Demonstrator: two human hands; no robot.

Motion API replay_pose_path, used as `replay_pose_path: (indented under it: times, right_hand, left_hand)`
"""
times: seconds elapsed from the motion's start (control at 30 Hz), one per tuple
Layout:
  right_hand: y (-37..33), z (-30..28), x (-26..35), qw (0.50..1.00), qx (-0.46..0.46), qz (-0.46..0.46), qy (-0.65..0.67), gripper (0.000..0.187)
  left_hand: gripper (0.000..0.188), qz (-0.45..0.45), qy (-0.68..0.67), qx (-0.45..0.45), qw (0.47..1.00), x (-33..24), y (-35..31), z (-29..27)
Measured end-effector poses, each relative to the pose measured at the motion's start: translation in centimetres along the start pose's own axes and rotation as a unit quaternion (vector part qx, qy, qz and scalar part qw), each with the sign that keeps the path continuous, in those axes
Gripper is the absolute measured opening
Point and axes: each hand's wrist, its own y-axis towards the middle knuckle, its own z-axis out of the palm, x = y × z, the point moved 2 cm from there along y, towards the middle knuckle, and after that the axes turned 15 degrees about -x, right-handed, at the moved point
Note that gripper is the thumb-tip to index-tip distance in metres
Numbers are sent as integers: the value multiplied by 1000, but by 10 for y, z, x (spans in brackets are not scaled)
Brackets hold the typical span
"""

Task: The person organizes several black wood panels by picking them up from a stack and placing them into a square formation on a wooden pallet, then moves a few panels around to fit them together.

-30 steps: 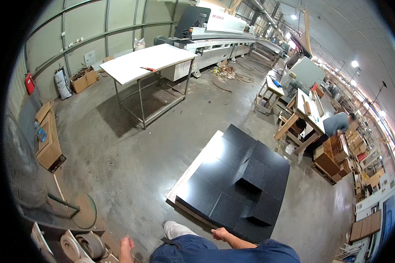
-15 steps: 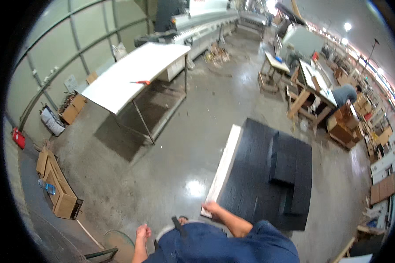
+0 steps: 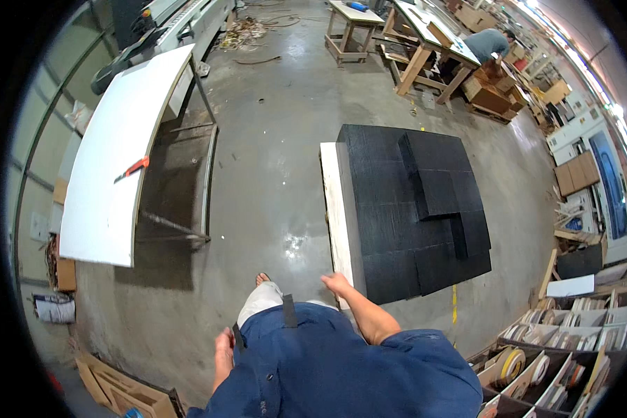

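Note:
My right hand (image 3: 336, 283) is in front of me with its fingers loosely curled and nothing visible in them. It hovers at the near end of a pale wooden strip (image 3: 336, 209); whether it touches the strip, I cannot tell. That strip runs along the left side of a large black panel stack (image 3: 383, 209), which has raised rectangular blocks on top. Low beside my body hangs my left hand (image 3: 223, 343), nearest to my blue shirt (image 3: 355, 369). Its fingers are partly turned away, and no object shows in it.
A white-topped table (image 3: 104, 167) on the left carries an orange-handled saw (image 3: 136, 167). Cardboard boxes (image 3: 125, 390) lie at lower left. Racks of edging rolls (image 3: 512, 366) stand at lower right. Farther off, a person (image 3: 488, 45) bends beside a workbench (image 3: 432, 31).
My view has swung right and down, so the white table now sits farther left. My right hand has come away from the strip's near end corner. My left hand has drawn closer to my body.

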Motion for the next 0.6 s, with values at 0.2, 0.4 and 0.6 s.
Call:
replay_pose_path:
  times: [0.2, 0.4, 0.6]
  right_hand:
    - [-45, -23, -19, 911, -35, 379, 160, 29]
    - [-27, -3, 52, 835, -77, 462, 289, 21]
    - [63, 44, 119, 789, -75, 473, 385, 33]
  left_hand:
    - [23, 244, 31, 152, 957, -269, 36, 50]
    - [38, 307, 8, 189, 933, -493, 27, 141]
    - [33, 327, -45, 202, 922, -628, 22, 182]
